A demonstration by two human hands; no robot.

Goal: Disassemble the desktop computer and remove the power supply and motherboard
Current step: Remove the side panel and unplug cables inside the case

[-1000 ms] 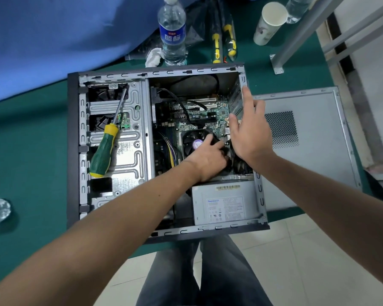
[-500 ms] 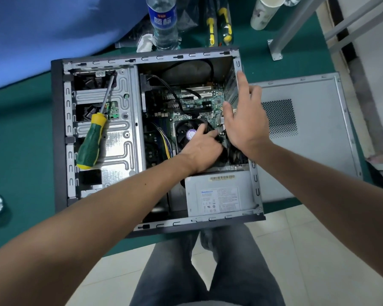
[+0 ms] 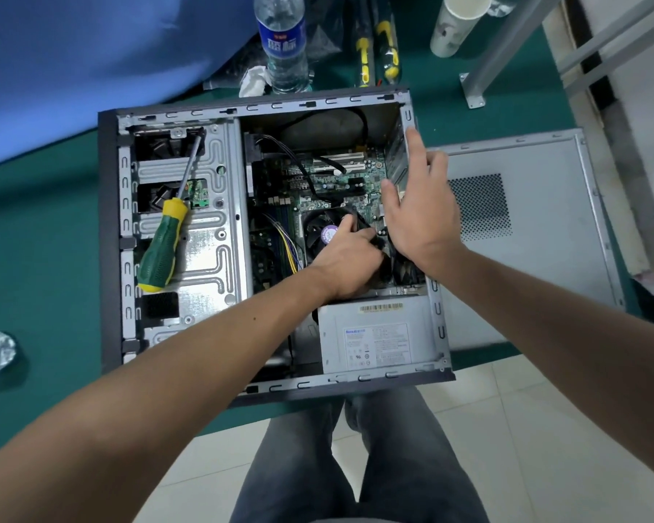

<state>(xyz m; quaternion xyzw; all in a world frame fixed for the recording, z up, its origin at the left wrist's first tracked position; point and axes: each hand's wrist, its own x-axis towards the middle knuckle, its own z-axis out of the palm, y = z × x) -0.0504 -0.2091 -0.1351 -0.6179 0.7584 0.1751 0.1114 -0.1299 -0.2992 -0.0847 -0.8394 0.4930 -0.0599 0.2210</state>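
The open desktop case (image 3: 110,235) lies on its side on the green table. Inside it are the green motherboard (image 3: 329,179), the black CPU fan (image 3: 316,230) and, at the near right corner, the grey power supply (image 3: 378,334). My left hand (image 3: 350,256) reaches in beside the fan, its fingers curled round a black cable part (image 3: 377,241); what exactly it grips is partly hidden. My right hand (image 3: 420,209) is held flat with straight fingers against the case's rear wall (image 3: 408,118).
A green and yellow screwdriver (image 3: 159,251) lies on the metal drive cage (image 3: 208,258). The removed side panel (image 3: 525,220) lies right of the case. Behind stand a water bottle (image 3: 282,43), a paper cup (image 3: 457,24), yellow-handled tools (image 3: 378,43) and a metal post (image 3: 506,43).
Both hands keep their places in the case. Only my view has shifted a little, so the case sits slightly differently in the frame.
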